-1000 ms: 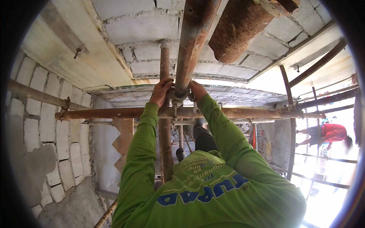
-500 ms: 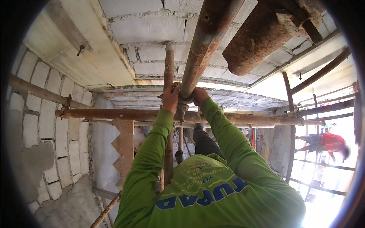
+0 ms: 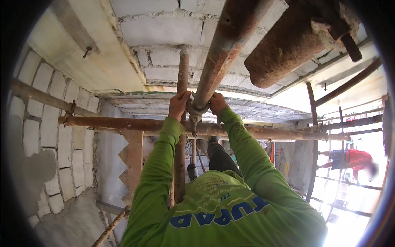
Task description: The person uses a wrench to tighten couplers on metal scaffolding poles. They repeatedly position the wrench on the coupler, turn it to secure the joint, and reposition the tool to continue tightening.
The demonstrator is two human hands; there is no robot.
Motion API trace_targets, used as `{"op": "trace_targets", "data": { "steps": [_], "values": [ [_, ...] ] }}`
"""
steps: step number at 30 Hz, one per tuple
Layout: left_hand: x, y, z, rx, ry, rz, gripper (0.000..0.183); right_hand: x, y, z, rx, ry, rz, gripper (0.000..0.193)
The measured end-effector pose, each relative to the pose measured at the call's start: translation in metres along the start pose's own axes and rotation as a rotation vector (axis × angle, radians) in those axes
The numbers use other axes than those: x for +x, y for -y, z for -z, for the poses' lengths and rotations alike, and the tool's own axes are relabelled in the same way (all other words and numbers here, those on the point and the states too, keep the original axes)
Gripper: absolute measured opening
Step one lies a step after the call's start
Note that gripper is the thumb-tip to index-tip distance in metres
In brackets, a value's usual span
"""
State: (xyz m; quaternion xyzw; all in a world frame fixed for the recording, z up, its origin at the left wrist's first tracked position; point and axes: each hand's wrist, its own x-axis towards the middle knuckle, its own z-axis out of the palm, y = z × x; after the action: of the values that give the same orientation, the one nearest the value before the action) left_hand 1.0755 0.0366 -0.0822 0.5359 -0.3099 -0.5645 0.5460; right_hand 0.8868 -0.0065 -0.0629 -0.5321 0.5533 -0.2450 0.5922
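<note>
A rusty steel scaffold pipe (image 3: 224, 53) slants down from the top middle to a metal scaffold coupler (image 3: 198, 110) with a bolt hanging from it. My left hand (image 3: 178, 105) is closed at the coupler's left side, in front of a thinner upright pipe (image 3: 183, 74); its fingertips are partly hidden. On the other side my right hand (image 3: 217, 103) has its fingers curled against the coupler, close to the slanting pipe's lower end. Just below both hands runs a long horizontal pipe (image 3: 135, 124).
A much thicker rusty tube (image 3: 279, 53) with a bolted clamp looms at upper right. White block walls (image 3: 66, 144) stand at left, with a notched brown board (image 3: 132, 160) nearer. Beyond poles at far right is a person in red (image 3: 356, 160).
My left hand has shifted slightly left along the coupler, baring more of its left edge. My right hand stays at its right side. The view has tilted a little.
</note>
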Motion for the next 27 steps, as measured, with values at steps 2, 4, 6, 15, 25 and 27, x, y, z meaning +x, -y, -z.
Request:
{"op": "trace_targets", "data": {
  "steps": [2,4,6,15,25,27],
  "values": [
    [-0.001,-0.001,0.004,-0.109,0.040,0.074,0.031,0.007,-0.001,0.007,-0.188,0.069,0.134,0.029],
    [-0.003,-0.001,0.008,-0.127,0.047,0.052,0.032,0.017,-0.005,0.012,-0.493,0.110,0.329,0.029],
    [-0.006,0.000,0.010,-0.183,0.037,0.047,0.032,0.030,-0.010,0.014,-0.804,0.122,0.502,0.038],
    [0.004,0.018,-0.006,-0.082,-0.024,-0.194,0.024,0.066,-0.052,-0.001,-0.315,-0.053,0.651,0.027],
    [0.003,0.024,-0.004,-0.066,-0.093,-0.141,0.022,0.035,-0.045,-0.038,0.667,-0.366,0.265,0.054],
    [0.004,0.026,-0.005,-0.040,-0.133,-0.165,0.023,0.042,-0.045,-0.039,0.763,-0.433,0.231,0.052]
  ]
}}
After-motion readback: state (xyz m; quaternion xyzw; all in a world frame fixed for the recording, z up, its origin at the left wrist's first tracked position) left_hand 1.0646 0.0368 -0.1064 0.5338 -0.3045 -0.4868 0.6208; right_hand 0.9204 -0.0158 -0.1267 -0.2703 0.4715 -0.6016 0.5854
